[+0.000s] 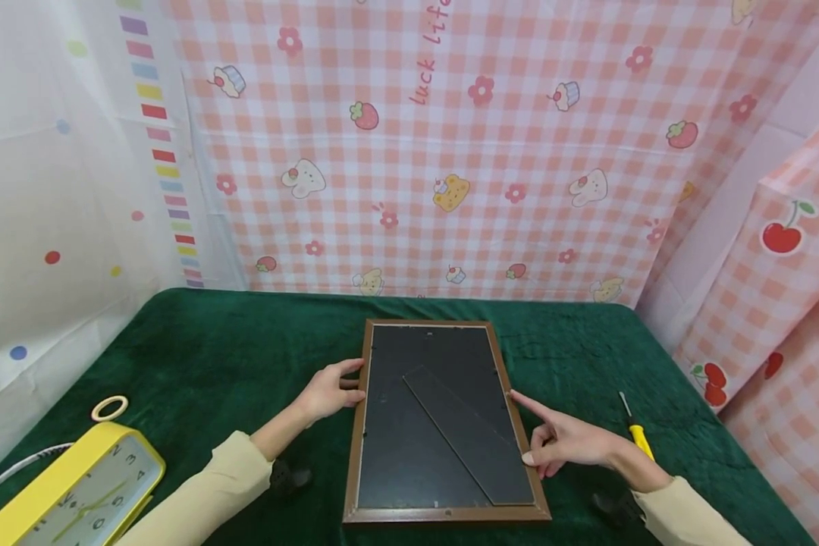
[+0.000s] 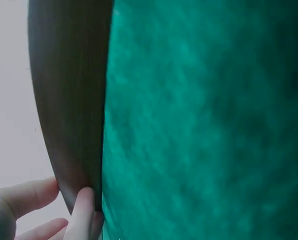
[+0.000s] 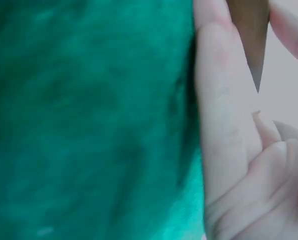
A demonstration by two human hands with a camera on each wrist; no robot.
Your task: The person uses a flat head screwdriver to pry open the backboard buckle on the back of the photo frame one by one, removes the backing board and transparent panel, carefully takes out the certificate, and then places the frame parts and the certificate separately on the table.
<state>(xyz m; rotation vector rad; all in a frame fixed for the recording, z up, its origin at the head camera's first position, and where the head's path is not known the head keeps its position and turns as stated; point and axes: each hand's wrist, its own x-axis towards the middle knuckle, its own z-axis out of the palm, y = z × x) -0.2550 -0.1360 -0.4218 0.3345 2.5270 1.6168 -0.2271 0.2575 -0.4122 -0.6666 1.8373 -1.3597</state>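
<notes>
Head view: the brown picture frame (image 1: pixel 430 425) lies back side up on the counter (image 1: pixel 246 341), midway between the two hands, its black backing showing with a slanting support leg (image 1: pixel 467 440) flat against it. From the lower left the left arm reaches inward; the left hand (image 1: pixel 331 390) turns toward the frame's left side, forefinger and thumb meeting the edge with a gap between them. Across from it, but lower down, the right hand (image 1: pixel 573 440) points its forefinger to the right edge, thumb set nearer the bottom corner, other fingers curled under. A yellow-handled screwdriver (image 1: pixel 640 440) lies beyond the right wrist; a yellow clock (image 1: pixel 102 485) and a pale ring (image 1: pixel 94 414) sit well apart at the left.

Left wrist view: the frame's side runs down to the fingers, one fingertip laid along it and another at its far edge, so this grip is grasping the frame.

Right wrist view: the forefinger stretches long and straight beside the frame's edge, thumb opposite, the wood pinched between them; the palm is partly visible below.
</notes>
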